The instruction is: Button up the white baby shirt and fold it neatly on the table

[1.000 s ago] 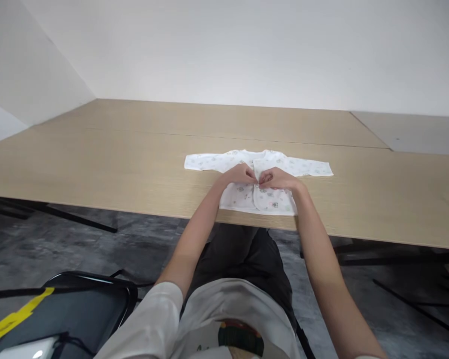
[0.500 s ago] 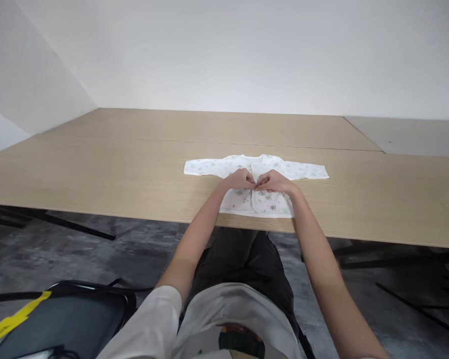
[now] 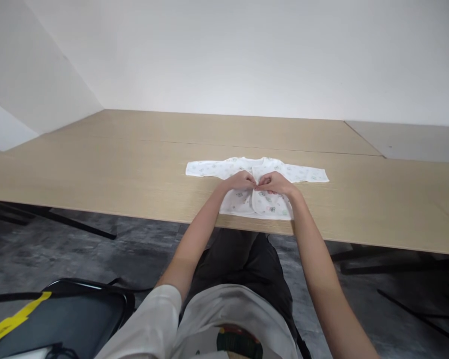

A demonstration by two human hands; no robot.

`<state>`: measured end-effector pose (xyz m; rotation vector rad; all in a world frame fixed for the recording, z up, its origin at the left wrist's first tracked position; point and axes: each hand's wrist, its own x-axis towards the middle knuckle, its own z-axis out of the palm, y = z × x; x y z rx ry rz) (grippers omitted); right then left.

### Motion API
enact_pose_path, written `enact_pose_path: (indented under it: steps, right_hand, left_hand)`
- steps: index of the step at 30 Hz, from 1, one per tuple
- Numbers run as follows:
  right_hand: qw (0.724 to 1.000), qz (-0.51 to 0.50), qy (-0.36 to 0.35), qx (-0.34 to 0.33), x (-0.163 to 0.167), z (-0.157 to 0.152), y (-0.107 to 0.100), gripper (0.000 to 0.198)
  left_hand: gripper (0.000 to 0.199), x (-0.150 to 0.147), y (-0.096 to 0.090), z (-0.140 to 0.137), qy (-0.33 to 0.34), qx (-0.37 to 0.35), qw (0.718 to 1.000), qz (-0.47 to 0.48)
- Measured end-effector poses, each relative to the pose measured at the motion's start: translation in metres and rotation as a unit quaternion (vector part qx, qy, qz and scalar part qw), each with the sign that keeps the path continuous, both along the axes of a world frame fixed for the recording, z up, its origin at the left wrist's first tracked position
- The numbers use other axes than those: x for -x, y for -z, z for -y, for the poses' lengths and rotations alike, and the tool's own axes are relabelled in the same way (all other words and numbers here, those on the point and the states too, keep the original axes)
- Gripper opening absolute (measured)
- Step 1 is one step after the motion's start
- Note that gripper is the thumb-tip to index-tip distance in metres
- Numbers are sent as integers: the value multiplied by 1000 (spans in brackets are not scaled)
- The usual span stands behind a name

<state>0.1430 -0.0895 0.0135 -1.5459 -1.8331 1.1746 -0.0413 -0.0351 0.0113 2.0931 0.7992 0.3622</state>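
Pinching white shirt [image 3: 243, 203] mid-front, spread across near side of desk [image 3: 127, 174], in nearly closed left hand [image 3: 244, 180] and right hand [image 3: 274, 182]. Apparently joining front opening; calls for steady edge alignment, light pressure.

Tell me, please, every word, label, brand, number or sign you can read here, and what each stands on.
None can be read.
Yellow strip: dark marks, too blurred to read.
Worn shirt: marks beside the printed picture, too small to read.
White garment: small motifs, no legible lettering.
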Motion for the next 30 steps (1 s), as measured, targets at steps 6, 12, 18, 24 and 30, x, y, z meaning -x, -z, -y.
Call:
enact_pose_path:
  steps: [6, 12, 18, 24, 30]
  right_hand:
    - [999, 29, -2, -28, 1, 1, 2, 26]
    - [994, -7, 91, -63, -1, -14, 3, 30]
    - [952, 207, 195, -115, 26, -54, 10, 34]
    - [911, 309, 244, -124, 41, -60, 19, 32]
    - [927, 189, 298, -125, 21, -60, 23, 26]
  left_hand:
    - [23, 0, 1, -2, 26, 23, 999, 28]
    - [24, -6, 14, -11, -180, -123, 976, -19]
    - [35, -23, 7, -26, -159, -176, 953, -187]
    - [32, -42, 15, -21, -220, -219, 918, -247]
    - [29, -45, 27, -22, -232, -253, 915, -211]
